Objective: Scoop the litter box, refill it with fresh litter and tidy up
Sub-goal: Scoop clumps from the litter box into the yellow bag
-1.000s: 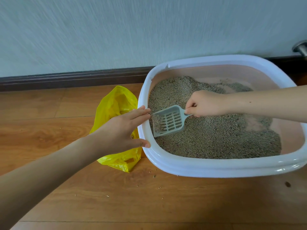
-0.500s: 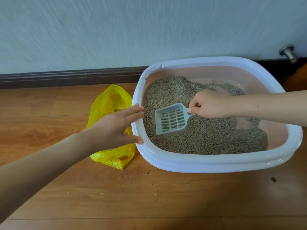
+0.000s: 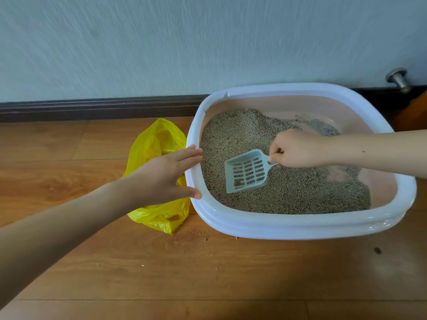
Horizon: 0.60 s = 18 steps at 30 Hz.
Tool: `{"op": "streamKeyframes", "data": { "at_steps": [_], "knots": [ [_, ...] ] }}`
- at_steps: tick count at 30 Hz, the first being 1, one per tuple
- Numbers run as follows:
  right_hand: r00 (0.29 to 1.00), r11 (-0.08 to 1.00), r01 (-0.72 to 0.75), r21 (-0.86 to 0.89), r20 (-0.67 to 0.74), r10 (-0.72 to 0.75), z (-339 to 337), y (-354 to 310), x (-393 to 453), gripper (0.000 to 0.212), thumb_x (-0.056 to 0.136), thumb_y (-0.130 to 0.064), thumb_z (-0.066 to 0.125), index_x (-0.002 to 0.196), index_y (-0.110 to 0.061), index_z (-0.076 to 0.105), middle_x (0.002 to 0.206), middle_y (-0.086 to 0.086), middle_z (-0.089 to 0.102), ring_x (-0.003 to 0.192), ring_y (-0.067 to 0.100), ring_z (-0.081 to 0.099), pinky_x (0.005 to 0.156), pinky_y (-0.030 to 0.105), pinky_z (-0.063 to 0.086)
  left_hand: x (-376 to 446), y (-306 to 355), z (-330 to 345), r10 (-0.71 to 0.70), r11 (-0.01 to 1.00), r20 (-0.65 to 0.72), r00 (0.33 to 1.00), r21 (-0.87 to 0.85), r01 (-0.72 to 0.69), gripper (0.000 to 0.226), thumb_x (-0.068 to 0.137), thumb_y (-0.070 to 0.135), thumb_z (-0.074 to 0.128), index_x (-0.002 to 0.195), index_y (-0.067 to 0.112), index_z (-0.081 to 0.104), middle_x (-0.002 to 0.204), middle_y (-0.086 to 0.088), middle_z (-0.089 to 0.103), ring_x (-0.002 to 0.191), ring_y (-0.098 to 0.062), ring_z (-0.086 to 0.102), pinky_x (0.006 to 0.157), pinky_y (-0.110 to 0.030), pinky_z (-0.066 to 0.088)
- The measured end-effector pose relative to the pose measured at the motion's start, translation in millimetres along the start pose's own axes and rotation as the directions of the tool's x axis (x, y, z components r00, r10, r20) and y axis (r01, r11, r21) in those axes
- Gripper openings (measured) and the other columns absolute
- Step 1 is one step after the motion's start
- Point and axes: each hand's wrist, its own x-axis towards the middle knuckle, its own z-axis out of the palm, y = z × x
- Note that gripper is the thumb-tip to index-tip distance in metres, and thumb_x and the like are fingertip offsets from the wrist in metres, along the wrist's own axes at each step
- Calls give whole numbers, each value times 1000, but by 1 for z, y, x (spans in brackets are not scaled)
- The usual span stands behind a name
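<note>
One litter box (image 3: 300, 224) sits on the wooden floor (image 3: 208, 273) against the wall (image 3: 184, 42), filling the frame from about one o'clock to four o'clock. It has a white rim and a pale pink inner wall. Grey litter (image 3: 288, 192) covers most of its bottom, heaped higher toward eleven o'clock inside the box, while bare pink patches show at the box's one o'clock and three o'clock sides.

One pale slotted scoop (image 3: 248, 170) lies tilted over the litter near the middle of the box, its blade pointing to seven o'clock and its handle running up toward two o'clock. A few grains sit in the lower corner of the blade. The right hand (image 3: 298, 148) comes in from three o'clock, and its grip is clenched round the scoop's handle.

The left hand (image 3: 166, 176) reaches in from eight o'clock. Its grip is released: the fingers lie straight across the box's left rim and the thumb rests on the rim lower down.

One yellow plastic bag (image 3: 157, 181) lies crumpled on the floor just beside the box at its nine o'clock side, partly hidden by the left hand. A handful of loose grains dot the floor below the box, near six o'clock. One metal door stopper (image 3: 398, 78) sticks out at two o'clock by the dark baseboard (image 3: 92, 109).
</note>
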Motion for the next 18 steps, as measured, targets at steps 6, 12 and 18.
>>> {"op": "streamKeyframes", "data": {
  "at_steps": [6, 12, 18],
  "knots": [
    [999, 1000, 10, -1, -41, -10, -3, 3, -3, 38, 96, -27, 55, 61, -17, 65, 39, -6, 47, 39, 12, 33, 47, 26, 34, 0, -2, 1, -10, 1000, 13, 1000, 4, 10, 111, 65, 92, 25, 147, 18, 37, 155, 11, 24, 140, 7, 6, 110, -15, 11],
    [998, 1000, -23, 18, -53, 24, -12, 5, -3, 35, 96, -26, 54, 69, -9, 68, 41, -10, 52, 42, 13, 34, 45, 25, 31, -4, 0, 2, -9, 1000, 4, 1000, 4, 9, 103, 69, 82, 36, 147, 16, 34, 156, 9, 22, 141, 5, 5, 111, -20, 17],
    [998, 992, -41, 116, -47, 47, -6, -1, -1, 32, 95, -25, 56, 66, -18, 69, 46, -6, 59, 39, 10, 40, 49, 27, 37, -4, 1, 0, -17, 1000, 36, 999, 0, 17, 104, 68, 82, 31, 150, 18, 27, 157, 11, 16, 140, 6, -1, 112, -18, 11]
  ]
}}
